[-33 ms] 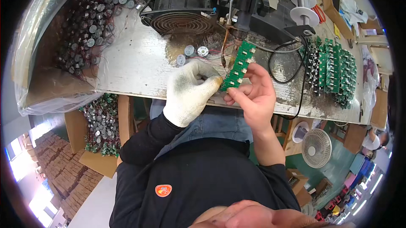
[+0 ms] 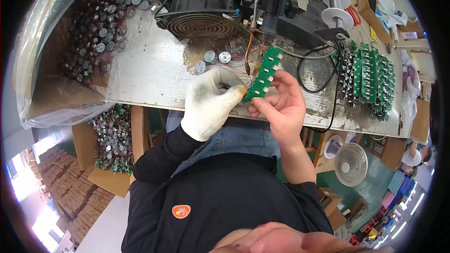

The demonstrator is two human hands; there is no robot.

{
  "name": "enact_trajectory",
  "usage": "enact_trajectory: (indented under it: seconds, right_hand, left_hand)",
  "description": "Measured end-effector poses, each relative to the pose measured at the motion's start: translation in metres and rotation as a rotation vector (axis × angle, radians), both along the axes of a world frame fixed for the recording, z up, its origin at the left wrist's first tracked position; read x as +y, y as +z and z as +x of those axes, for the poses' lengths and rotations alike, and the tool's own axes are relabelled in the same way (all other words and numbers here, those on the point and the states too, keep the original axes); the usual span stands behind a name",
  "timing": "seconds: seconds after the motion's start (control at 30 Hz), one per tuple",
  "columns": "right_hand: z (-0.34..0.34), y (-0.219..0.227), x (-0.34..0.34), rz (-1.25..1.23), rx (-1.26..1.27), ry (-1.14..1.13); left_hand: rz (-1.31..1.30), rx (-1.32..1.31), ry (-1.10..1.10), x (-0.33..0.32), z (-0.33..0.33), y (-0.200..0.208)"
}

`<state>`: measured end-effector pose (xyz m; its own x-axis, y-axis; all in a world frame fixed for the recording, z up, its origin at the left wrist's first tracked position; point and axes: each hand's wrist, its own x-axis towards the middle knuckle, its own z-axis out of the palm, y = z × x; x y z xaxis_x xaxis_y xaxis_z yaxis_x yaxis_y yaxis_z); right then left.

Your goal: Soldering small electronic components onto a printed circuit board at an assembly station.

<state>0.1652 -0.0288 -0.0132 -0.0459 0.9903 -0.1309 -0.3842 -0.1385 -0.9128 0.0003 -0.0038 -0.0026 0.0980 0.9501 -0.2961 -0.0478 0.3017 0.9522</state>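
Observation:
A green circuit board strip (image 2: 265, 74) with several small pale connectors along it is held at a slant over the table's front edge. My left hand (image 2: 211, 100), in a white work glove, is closed in a pinch at the board's lower left end. Bare, my right hand (image 2: 281, 103) grips the same strip between thumb and fingers from the right. Just beyond the board hangs a soldering tip (image 2: 248, 67) on a stand. Three small round motors (image 2: 210, 56) with thin red wires lie past my gloved fingers.
A black fan (image 2: 201, 18) stands behind the motors. More motors (image 2: 101, 32) fill a plastic-lined box at left. Stacked green boards (image 2: 368, 75) lie at right, near a solder spool (image 2: 336, 9) and a looped black cable (image 2: 323, 89). A box of wired boards (image 2: 112, 135) sits below left.

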Motion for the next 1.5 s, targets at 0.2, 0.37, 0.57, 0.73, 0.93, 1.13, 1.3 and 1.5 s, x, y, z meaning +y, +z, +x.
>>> enact_trajectory:
  seconds: [0.2,0.37,0.57,0.73,0.93,1.13,1.3,1.5]
  right_hand:
    - [0.001,0.000,-0.001,0.010,0.007,-0.001]
    - [0.001,0.000,0.000,0.008,0.016,0.002]
    - [0.000,0.003,0.001,0.018,0.032,0.010]
    - [0.000,0.008,0.002,0.018,0.037,0.006]
    - [0.001,0.000,-0.001,0.018,0.029,0.030]
    - [0.001,-0.001,-0.003,-0.005,0.029,0.014]
    - [0.000,0.001,-0.001,-0.010,0.001,0.019]
    - [-0.001,-0.001,0.000,-0.005,0.041,0.021]
  left_hand:
    - [0.021,0.009,-0.044,0.002,-0.001,0.001]
    - [0.025,0.018,-0.052,0.003,-0.001,0.000]
    - [0.023,0.033,-0.049,0.004,-0.003,0.006]
    - [0.012,0.002,-0.039,0.004,-0.002,0.010]
    - [-0.011,0.023,-0.031,0.001,-0.002,0.002]
    - [0.020,0.093,-0.062,0.001,-0.003,0.003]
    - [-0.010,0.015,-0.049,0.000,-0.003,-0.001]
    - [-0.033,-0.033,-0.023,0.000,-0.004,0.000]
